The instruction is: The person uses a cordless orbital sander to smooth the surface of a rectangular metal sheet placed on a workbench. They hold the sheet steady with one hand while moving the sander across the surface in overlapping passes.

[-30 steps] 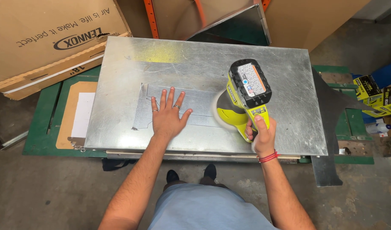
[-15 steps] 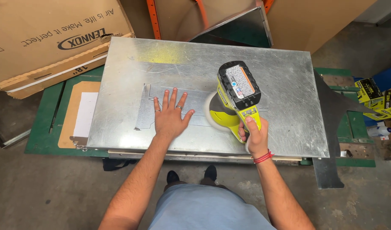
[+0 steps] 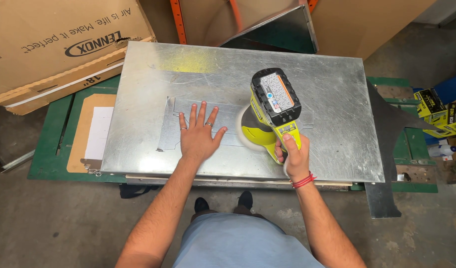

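across the middle of the head view, the left hand (image 3: 200, 133) is lying flat on a small cut sheet-metal piece (image 3: 169, 130), its fingers (image 3: 192, 115) spread wide and pressing the piece down onto the big galvanized sheet (image 3: 332, 149) that is covering the green desk (image 3: 49, 154). the right hand (image 3: 293, 158), a red band at its wrist, is wrapping closed around the grip of a yellow-green cordless sander (image 3: 267, 116), whose pale round pad is sitting on the right part of the small piece, just beside the left hand's thumb.

compared with half a second and a second earlier, the sander is now sitting further toward the left of the frame and closer to the flat hand, so the pad appears to be working along the piece while the left hand is keeping the same hold; the sanding looks underway rather than finished.

the pad's underside and the spot it is touching are hidden by the tool body, so how much surface is being rubbed is hard to judge. cardboard boxes (image 3: 54, 44) at the upper left and tool packages (image 3: 439, 116) at the right edge are cut off by the frame.
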